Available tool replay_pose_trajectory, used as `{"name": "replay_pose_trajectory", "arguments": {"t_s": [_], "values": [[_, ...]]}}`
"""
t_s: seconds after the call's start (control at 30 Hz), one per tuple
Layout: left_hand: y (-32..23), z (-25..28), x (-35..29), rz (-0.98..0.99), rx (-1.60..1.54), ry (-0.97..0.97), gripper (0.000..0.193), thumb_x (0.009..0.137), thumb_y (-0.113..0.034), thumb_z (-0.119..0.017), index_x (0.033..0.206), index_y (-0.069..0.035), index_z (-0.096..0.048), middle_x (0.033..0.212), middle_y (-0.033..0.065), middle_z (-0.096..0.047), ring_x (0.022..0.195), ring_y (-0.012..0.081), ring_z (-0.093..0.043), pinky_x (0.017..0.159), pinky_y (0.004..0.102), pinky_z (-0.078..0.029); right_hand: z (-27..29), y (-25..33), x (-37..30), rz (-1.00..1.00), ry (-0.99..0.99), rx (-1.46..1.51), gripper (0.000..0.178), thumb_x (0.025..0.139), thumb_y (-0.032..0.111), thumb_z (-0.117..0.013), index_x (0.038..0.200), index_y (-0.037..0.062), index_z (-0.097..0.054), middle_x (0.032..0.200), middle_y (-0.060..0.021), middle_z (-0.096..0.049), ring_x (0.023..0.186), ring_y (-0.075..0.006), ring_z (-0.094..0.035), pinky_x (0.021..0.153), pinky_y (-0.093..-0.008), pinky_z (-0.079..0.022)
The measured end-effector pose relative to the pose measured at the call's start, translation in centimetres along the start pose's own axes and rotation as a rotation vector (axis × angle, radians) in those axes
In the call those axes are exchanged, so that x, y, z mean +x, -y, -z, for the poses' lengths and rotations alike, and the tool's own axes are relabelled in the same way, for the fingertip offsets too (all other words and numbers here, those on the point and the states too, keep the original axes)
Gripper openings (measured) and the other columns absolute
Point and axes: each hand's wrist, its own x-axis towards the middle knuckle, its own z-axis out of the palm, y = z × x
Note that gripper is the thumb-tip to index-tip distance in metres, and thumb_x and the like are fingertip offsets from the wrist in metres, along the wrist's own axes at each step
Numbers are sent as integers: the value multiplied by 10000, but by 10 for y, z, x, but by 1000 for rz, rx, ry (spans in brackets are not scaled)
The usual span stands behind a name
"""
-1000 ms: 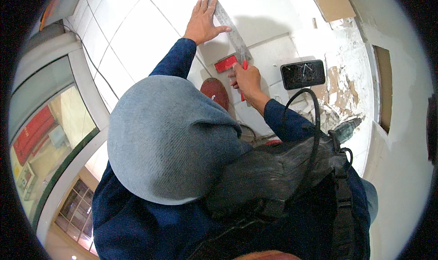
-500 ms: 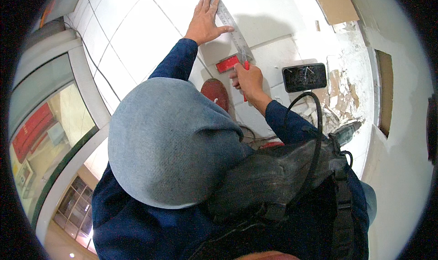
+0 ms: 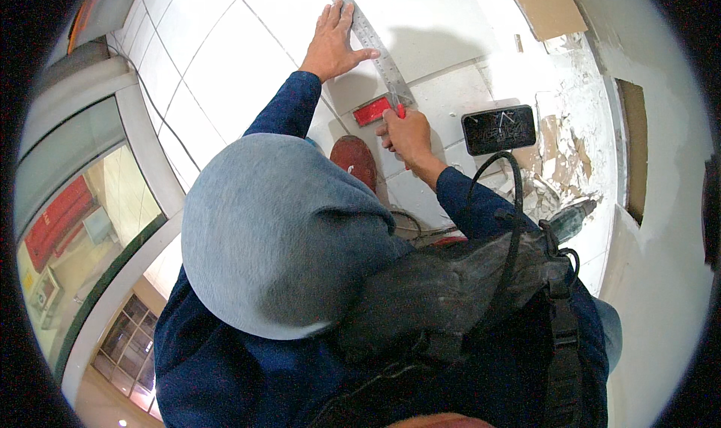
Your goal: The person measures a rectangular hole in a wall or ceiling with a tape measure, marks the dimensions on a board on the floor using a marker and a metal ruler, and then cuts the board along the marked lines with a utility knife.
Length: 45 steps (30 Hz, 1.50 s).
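Observation:
A try square with a steel ruler blade (image 3: 378, 46) and a red stock (image 3: 372, 111) lies slantwise on a white floor tile. My left hand (image 3: 331, 48) rests at the far part of the blade, fingers stretched and thumb out against its edge. At the near end, beside the red stock, my right hand (image 3: 408, 138) is closed round a slim red-handled tool (image 3: 401, 111). Its tip meets the area by the blade's end, but is too small to make out. My red shoe (image 3: 354, 163) stands just below the stock.
Right of my right hand sits a black tray (image 3: 499, 130) holding small loose pieces. Broken plaster and tile scraps (image 3: 559, 157) lie along the wall, near a power tool (image 3: 571, 221). A glass-paned frame (image 3: 90, 225) stands at left, with a cable (image 3: 161, 120) on the tiles.
The view has shifted slightly. Less of the red tool shows above and below my right fist, which stays by the blade's near end. My left hand keeps its place on the blade.

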Motion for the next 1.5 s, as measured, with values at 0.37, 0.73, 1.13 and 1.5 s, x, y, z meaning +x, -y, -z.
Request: {"name": "replay_pose_trajectory", "arguments": {"t_s": [0.37, 0.73, 1.13, 1.5], "values": [[1, 4, 2, 9, 29, 17, 1073, 667, -585, -758, 1439, 1, -297, 1494, 261, -238, 1393, 433, -201, 1156, 448, -198, 4, 0, 9, -19, 76, 35, 252, 884, 234, -568, 854, -14, -602, 696, -107, -663, 469, -141, -563, 420, -289, -448], [-12, 9, 6, 85, 45, 42, 1081, 645, -603, -763, 1440, -31, -305, 1493, 240, -255, 1393, 394, -230, 1134, 435, -271, 3, -2, 16, -79, 72, 91, 239, 891, 242, -576, 838, 9, -571, 686, -109, -648, 457, -144, -543, 404, -289, -425], [-15, 30, 20, 119, 276, 256, 1184, 631, -668, -736, 1465, -11, -211, 1507, 237, -223, 1385, 397, -253, 1128, 426, -293, 24, 32, -2, -51, 193, -193, 276, 907, 280, -555, 854, 10, -542, 676, -89, -608, 479, -147, -551, 408, -295, -426], [-25, 40, 44, 179, 347, 485, 1413, 492, -750, -753, 1447, 83, -130, 1515, 282, -143, 1424, 400, -120, 1169, 463, -119, 63, 146, 31, 217, 116, -338, 241, 914, 148, -472, 1091, -15, -461, 758, -122, -587, 544, -191, -590, 462, -329, -516]]}}
